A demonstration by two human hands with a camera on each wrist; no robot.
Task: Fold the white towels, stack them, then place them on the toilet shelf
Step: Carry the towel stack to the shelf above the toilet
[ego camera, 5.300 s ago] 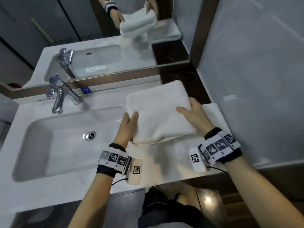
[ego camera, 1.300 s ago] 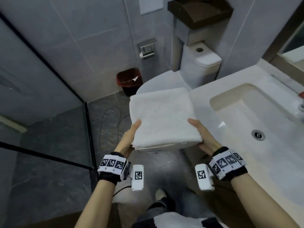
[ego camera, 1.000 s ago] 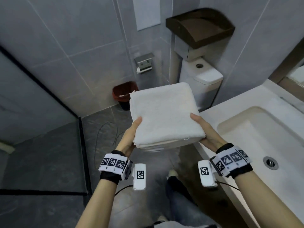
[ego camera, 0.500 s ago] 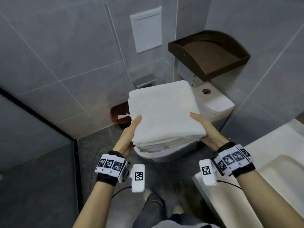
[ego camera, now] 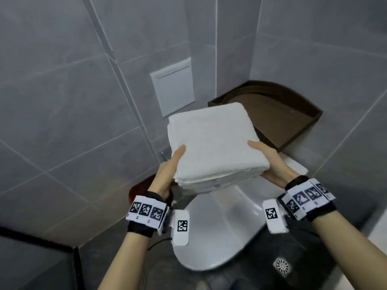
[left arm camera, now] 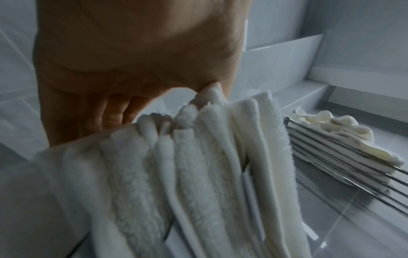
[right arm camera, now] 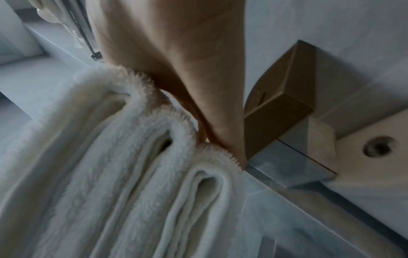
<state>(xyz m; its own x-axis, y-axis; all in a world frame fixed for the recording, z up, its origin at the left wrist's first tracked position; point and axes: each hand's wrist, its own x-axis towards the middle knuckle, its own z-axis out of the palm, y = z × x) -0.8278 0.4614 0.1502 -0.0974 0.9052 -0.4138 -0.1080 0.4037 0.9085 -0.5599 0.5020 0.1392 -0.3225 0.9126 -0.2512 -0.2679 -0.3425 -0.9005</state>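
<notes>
A stack of folded white towels (ego camera: 213, 143) is held in the air in front of me, above the toilet. My left hand (ego camera: 169, 168) grips its left edge, thumb on top and fingers underneath. My right hand (ego camera: 270, 162) grips the right edge the same way. The left wrist view shows the layered towel edges (left arm camera: 198, 165) under my left hand (left arm camera: 132, 61); the right wrist view shows the rounded folds (right arm camera: 132, 157) beside my right hand (right arm camera: 176, 69). The dark brown corner shelf (ego camera: 278, 120) sits just behind and right of the stack, its tray bare.
A white toilet (ego camera: 219, 227) with its lid down is below the stack, the cistern (ego camera: 293, 166) under the shelf. A red bin (ego camera: 138, 189) stands left of the toilet. A wire rack with white cloth (left arm camera: 331, 143) hangs on the wall. A floor drain (ego camera: 281, 266) lies lower right.
I have carried the stack from the sink counter round to the toilet and raised it. The brown shelf is now close behind the stack; both hands keep their hold.
</notes>
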